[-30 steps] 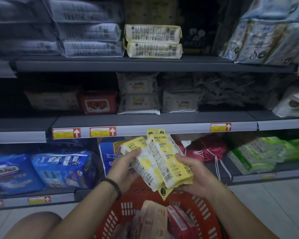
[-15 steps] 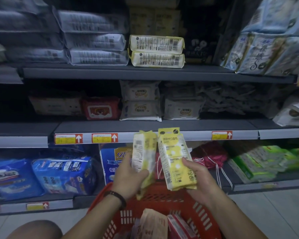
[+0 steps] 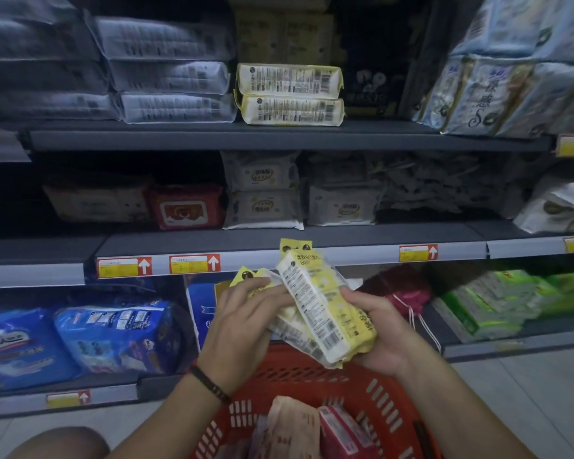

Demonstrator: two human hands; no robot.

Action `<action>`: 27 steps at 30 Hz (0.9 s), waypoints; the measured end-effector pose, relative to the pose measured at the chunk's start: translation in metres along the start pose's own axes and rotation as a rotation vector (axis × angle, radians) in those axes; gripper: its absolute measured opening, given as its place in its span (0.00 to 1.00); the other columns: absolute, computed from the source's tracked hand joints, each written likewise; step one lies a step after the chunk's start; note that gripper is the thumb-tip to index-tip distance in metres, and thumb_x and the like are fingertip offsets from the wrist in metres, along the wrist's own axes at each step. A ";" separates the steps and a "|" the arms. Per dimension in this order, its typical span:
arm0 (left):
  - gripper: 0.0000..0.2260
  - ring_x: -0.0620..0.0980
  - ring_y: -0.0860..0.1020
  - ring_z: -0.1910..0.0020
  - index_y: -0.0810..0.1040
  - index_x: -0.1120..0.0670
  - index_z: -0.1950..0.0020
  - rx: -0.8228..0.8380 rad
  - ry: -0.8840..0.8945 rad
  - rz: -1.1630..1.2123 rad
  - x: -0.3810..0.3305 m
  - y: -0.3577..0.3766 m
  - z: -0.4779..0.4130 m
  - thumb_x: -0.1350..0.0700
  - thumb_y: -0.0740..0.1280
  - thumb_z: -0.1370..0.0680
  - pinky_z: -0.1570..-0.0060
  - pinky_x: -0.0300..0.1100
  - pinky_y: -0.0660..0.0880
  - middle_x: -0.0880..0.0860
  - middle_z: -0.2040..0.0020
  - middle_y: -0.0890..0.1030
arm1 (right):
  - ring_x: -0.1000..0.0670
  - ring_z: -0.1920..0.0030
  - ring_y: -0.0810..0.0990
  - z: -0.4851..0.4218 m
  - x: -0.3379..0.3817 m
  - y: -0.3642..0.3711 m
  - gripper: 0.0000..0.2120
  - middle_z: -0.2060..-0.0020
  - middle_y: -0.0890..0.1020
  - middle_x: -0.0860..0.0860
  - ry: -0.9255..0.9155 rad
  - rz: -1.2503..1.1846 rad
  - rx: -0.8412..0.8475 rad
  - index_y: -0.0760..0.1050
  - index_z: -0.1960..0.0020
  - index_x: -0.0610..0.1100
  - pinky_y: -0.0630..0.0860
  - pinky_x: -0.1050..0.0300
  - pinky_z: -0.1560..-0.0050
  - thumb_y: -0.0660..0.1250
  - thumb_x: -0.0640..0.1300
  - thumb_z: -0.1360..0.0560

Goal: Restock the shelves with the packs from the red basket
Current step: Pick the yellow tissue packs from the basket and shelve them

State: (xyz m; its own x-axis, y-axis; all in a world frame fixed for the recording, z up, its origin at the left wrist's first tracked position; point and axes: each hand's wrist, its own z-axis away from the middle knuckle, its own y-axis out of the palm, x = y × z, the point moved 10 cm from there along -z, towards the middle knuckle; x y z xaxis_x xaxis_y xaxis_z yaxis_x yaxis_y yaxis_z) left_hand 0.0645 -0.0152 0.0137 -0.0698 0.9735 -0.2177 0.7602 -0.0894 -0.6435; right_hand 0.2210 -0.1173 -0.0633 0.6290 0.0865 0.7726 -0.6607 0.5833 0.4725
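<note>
Illumination was low across the frame. The brightest zone was the near centre, where the yellow packs [image 3: 325,313] and the red basket [image 3: 371,385] showed fair detail and colour. The shelf recess [image 3: 90,180] at far left lay in deep shadow, and goods there were barely readable. The grey packs [image 3: 166,74] at upper left appeared soft and smeared. Wide-angle distortion bowed the shelf edge [image 3: 279,140] toward the left and right margins. Fine print on the price labels [image 3: 193,264] was unresolved.

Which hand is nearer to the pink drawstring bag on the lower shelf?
Right. The right hand is just left of the pink drawstring bag; the left hand is farther left.
</note>
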 end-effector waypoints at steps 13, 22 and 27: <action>0.18 0.64 0.82 0.38 0.83 0.57 0.39 0.020 -1.224 1.534 0.012 0.051 0.030 0.48 0.73 0.24 0.34 0.69 0.74 0.61 0.39 0.85 | 0.32 0.36 0.83 0.004 0.016 0.011 0.30 0.39 0.85 0.35 -0.078 0.211 0.017 0.81 0.33 0.36 0.75 0.34 0.30 0.77 0.50 0.31; 0.17 0.60 0.86 0.48 0.85 0.54 0.44 -0.052 -1.452 1.362 0.011 0.040 0.032 0.44 0.75 0.26 0.47 0.61 0.83 0.57 0.52 0.89 | 0.36 0.47 0.88 0.025 0.035 0.032 0.26 0.45 0.88 0.37 -0.202 0.395 -0.049 0.82 0.36 0.38 0.85 0.47 0.57 0.77 0.50 0.30; 0.11 0.56 0.87 0.61 0.83 0.57 0.48 -0.183 -1.443 1.429 0.007 0.017 0.017 0.50 0.75 0.24 0.61 0.54 0.85 0.56 0.60 0.87 | 0.37 0.54 0.87 0.060 0.060 0.034 0.18 0.51 0.87 0.36 -0.375 0.105 -0.127 0.86 0.47 0.39 0.76 0.42 0.50 0.74 0.53 0.26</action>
State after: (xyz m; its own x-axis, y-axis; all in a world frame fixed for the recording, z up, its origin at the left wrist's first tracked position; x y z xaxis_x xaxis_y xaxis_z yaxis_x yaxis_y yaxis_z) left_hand 0.0659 -0.0135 -0.0113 0.2269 -0.6063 -0.7622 0.7632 -0.3755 0.5259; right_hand 0.2115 -0.1404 0.0244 0.3523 -0.1357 0.9260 -0.6427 0.6842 0.3448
